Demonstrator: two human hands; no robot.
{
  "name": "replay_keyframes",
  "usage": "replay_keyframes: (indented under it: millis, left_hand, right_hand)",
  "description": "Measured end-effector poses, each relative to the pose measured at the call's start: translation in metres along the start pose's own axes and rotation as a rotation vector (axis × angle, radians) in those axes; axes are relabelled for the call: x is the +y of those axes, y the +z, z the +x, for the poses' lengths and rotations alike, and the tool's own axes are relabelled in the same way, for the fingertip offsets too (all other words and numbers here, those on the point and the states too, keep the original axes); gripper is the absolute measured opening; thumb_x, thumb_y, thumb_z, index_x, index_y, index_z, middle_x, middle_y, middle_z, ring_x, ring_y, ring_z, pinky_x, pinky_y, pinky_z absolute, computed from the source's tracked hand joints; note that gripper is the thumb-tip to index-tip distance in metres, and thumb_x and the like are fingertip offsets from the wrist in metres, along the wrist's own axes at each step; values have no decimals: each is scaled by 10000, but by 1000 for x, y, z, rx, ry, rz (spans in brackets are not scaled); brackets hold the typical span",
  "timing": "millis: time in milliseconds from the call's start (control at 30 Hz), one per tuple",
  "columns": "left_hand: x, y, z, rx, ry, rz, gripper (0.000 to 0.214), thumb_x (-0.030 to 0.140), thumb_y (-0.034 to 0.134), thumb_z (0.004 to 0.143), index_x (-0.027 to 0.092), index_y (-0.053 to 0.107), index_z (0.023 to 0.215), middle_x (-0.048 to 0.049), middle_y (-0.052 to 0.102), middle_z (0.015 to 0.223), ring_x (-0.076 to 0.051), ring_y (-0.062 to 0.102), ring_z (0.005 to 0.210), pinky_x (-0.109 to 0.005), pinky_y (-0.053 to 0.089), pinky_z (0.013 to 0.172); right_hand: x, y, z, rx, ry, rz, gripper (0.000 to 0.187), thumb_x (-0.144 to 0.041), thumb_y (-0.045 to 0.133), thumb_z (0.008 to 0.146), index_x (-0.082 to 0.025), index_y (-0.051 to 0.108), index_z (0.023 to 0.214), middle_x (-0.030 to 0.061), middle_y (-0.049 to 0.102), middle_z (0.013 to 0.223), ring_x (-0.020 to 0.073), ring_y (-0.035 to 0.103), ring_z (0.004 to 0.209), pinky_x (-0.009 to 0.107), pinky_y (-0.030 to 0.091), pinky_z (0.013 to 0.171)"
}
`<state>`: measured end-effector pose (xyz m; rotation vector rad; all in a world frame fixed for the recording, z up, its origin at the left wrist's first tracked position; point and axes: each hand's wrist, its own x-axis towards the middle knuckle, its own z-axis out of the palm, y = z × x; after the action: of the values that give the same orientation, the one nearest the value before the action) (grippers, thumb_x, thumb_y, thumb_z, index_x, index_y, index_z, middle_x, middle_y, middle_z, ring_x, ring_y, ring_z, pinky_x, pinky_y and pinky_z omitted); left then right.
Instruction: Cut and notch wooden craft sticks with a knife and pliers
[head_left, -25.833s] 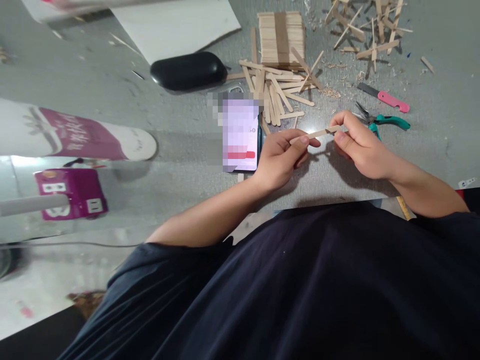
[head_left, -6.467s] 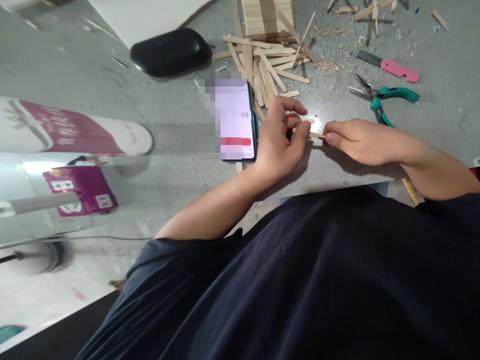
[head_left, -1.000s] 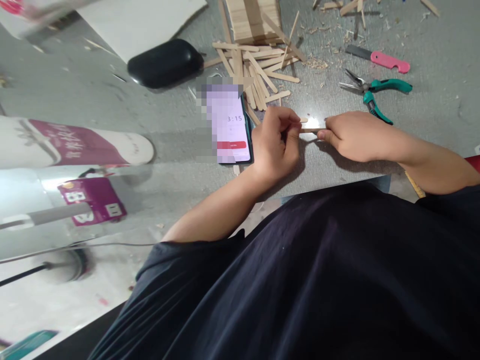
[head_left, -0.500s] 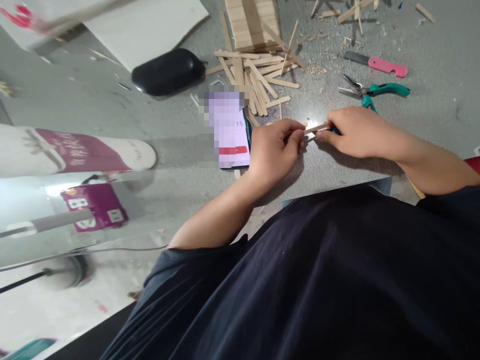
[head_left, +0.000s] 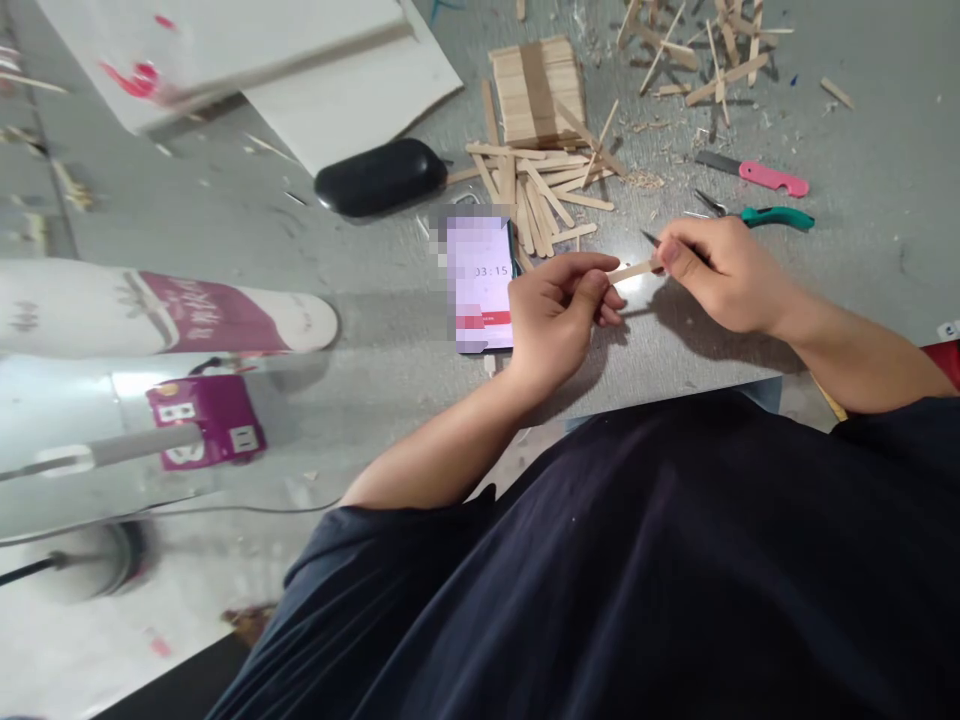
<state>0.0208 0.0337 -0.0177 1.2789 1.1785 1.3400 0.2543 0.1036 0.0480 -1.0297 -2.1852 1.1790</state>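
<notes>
A thin wooden stick [head_left: 632, 270] is held just above the grey table [head_left: 390, 300]. My left hand [head_left: 559, 315] is closed, pinching the stick's left end between thumb and fingers. My right hand [head_left: 724, 275] is closed on the right end, thumb pressed on the stick. A thin dark tip [head_left: 649, 238] pokes out above that thumb; what it belongs to I cannot make out. The green-handled pliers [head_left: 776, 217] lie right behind my right hand.
A phone [head_left: 484, 285] lies left of my left hand, with a black case [head_left: 380, 177] behind it. Loose sticks [head_left: 544, 185] and a stacked bundle [head_left: 538, 90] sit further back. A pink-handled knife [head_left: 765, 177], white boards [head_left: 337, 80], a purple-white tube [head_left: 172, 310] and a purple socket block [head_left: 202, 420] are around.
The view has shifted, so the table's contents sit lower and further right. My hands have drawn slightly apart along the stick, and my right hand has lifted a little.
</notes>
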Motion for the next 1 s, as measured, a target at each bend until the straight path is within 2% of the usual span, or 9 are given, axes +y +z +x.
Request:
replay_keyframes:
  millis: [100,300,400,533,633,800,1000]
  left_hand:
    - [0,3,-1,65,58,-55,482,718,857,1052,241,875,1119,-1,838,762,-112,779,574,-216,640,553]
    - [7,5,-2,103,51,-66,502,728,855,1047,230,858,1113,-3,857,776,-121,805,595,-225,664,579]
    - [12,6,-3,42,18,-81,523,736,862,1036,220,854,1117,-15,873,792,-132,818,601,-235,682,593]
    - [17,7,-5,-138,-73,-145,531,706,889,1029,179,846,1080,-46,882,782,-148,827,590,-231,691,588]
    - [20,7,-5,-241,-142,-161,571,731,889,1017,166,808,1019,-66,879,770,-173,843,602,-242,701,587]
    - [23,8,-4,-241,-69,-194,547,713,858,1054,177,767,991,-58,866,746,-172,837,586,-236,699,575]
    - [23,10,-5,-220,-7,-188,544,707,853,1060,175,764,996,-61,866,746,-167,839,597,-220,688,564]
  right_hand:
    - [2,8,-2,117,-42,126,706,-896,447,1160,-259,545,869,-35,501,748,161,489,735,384,371,752]
    - [1,15,-10,43,-108,121,627,-798,492,1197,-244,599,921,-58,482,708,140,462,660,375,365,703]
    - [0,16,-12,36,-127,95,625,-797,470,1203,-241,647,980,-37,546,737,145,497,667,379,400,706]
    - [2,17,-12,30,-141,64,676,-843,448,1187,-249,694,979,-10,610,763,157,534,675,383,430,704]
    - [4,15,-11,14,-171,63,645,-798,450,1206,-252,683,954,-13,608,753,158,522,661,383,422,690]
    - [5,10,-11,-64,-176,16,600,-753,445,1220,-269,567,888,5,607,778,174,550,697,400,427,721]
    - [8,11,-10,-134,-168,-62,592,-793,385,1208,-289,554,946,32,666,826,214,588,757,418,454,768]
